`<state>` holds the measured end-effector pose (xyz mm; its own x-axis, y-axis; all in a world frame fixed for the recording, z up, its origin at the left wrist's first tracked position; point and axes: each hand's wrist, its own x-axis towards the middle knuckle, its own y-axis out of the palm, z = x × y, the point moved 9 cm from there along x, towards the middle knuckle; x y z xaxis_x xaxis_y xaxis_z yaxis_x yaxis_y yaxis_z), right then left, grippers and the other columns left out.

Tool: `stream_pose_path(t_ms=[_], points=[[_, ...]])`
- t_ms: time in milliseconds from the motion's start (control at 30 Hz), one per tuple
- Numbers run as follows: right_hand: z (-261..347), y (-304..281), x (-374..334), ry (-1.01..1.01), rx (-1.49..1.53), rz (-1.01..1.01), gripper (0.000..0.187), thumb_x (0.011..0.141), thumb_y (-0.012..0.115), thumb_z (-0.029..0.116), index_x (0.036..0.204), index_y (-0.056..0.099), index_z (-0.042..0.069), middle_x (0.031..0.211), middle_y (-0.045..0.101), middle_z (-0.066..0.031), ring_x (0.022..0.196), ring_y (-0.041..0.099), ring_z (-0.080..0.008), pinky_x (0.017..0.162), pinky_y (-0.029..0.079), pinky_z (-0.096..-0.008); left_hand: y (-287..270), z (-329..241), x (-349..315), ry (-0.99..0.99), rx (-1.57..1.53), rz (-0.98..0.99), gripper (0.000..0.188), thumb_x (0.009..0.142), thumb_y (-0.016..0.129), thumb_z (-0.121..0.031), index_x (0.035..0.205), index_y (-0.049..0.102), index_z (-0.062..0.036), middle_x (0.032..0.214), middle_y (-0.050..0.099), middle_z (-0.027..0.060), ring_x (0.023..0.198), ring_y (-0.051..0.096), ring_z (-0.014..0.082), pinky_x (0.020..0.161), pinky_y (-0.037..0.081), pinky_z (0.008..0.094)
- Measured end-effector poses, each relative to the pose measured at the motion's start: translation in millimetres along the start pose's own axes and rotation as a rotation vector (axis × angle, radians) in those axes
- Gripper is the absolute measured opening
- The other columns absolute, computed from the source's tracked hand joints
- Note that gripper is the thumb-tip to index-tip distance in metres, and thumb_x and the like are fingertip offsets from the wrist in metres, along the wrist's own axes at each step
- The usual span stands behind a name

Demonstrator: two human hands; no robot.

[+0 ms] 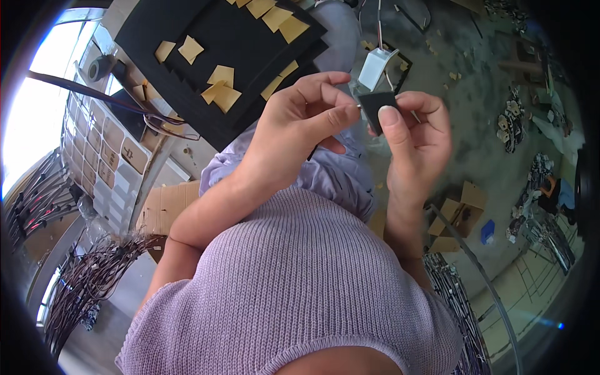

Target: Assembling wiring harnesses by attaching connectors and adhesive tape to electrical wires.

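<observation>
From the head camera, the right hand [415, 134] is pinching a small black foam square [379, 106] between thumb and fingers, tilting it up, seemingly so its edge faces the other hand. The left hand [300, 125] is pressing thumb and forefinger together at that square's left edge, apparently picking at it. Just above the pinch, a small white box [377, 67] with wires is hanging. Left of the grip, black foam sheets [187, 25] dotted with tan paper squares [224, 94] are lying stacked; below, a grey floor [481, 137] littered with cardboard scraps [459, 212] is spreading out.
</observation>
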<state>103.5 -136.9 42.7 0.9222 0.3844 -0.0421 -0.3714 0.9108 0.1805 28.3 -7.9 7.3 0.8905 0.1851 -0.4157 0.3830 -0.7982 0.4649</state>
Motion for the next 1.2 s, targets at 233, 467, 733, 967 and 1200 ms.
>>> stream_pose_path(t_ms=[233, 467, 733, 967, 1200], points=[[-5, 5, -2, -0.020, -0.047, -0.064, 0.025, 0.081, 0.072, -0.001, 0.096, 0.052, -0.001, 0.084, 0.062, -0.0051, 0.072, 0.061, -0.0080, 0.066, 0.051, -0.0201, 0, -1, -1, 0.030, -0.036, 0.019, 0.011, 0.088, 0.064, -0.008, 0.089, 0.066, 0.0025, 0.101, 0.062, 0.0068, 0.125, 0.045, 0.0184, 0.057, 0.052, 0.0208], [48, 31, 14, -0.575, -0.736, 0.226, 0.040, 0.070, 0.075, 0.006, 0.095, 0.044, 0.004, 0.101, 0.053, -0.0119, 0.096, 0.055, -0.0166, 0.082, 0.046, -0.0355, -13, -17, 2, 0.053, 0.144, 0.075, 0.007, 0.089, 0.064, -0.005, 0.092, 0.064, 0.0012, 0.101, 0.060, 0.0058, 0.104, 0.054, 0.0124, 0.063, 0.049, 0.0197], [19, 38, 22, -0.238, -0.257, 0.408, 0.019, 0.081, 0.068, -0.005, 0.088, 0.052, 0.002, 0.092, 0.049, -0.0009, 0.065, 0.040, -0.0023, 0.054, 0.033, -0.0159, 0, -38, -14, 0.423, 0.287, 0.042, 0.015, 0.087, 0.059, 0.003, 0.099, 0.051, -0.0006, 0.079, 0.051, 0.0022, 0.065, 0.041, 0.0051, 0.055, 0.037, 0.0205], [21, 38, 17, -0.209, -0.418, 0.326, 0.029, 0.071, 0.078, -0.002, 0.099, 0.072, 0.004, 0.083, 0.050, 0.0023, 0.061, 0.040, -0.0034, 0.052, 0.035, -0.0183, -5, -43, -19, 0.549, 0.519, -0.079, 0.033, 0.075, 0.070, 0.005, 0.105, 0.061, -0.0036, 0.087, 0.053, 0.0019, 0.062, 0.042, 0.0084, 0.052, 0.037, 0.0208], [23, 54, 8, -0.471, -0.775, 0.402, 0.032, 0.065, 0.077, -0.007, 0.095, 0.067, 0.000, 0.089, 0.052, -0.0056, 0.067, 0.051, -0.0127, 0.054, 0.040, -0.0228, -7, -49, -19, 0.589, 0.861, -0.158, 0.026, 0.074, 0.071, 0.004, 0.099, 0.065, -0.0042, 0.078, 0.052, 0.0014, 0.066, 0.051, 0.0076, 0.052, 0.041, 0.0224]])
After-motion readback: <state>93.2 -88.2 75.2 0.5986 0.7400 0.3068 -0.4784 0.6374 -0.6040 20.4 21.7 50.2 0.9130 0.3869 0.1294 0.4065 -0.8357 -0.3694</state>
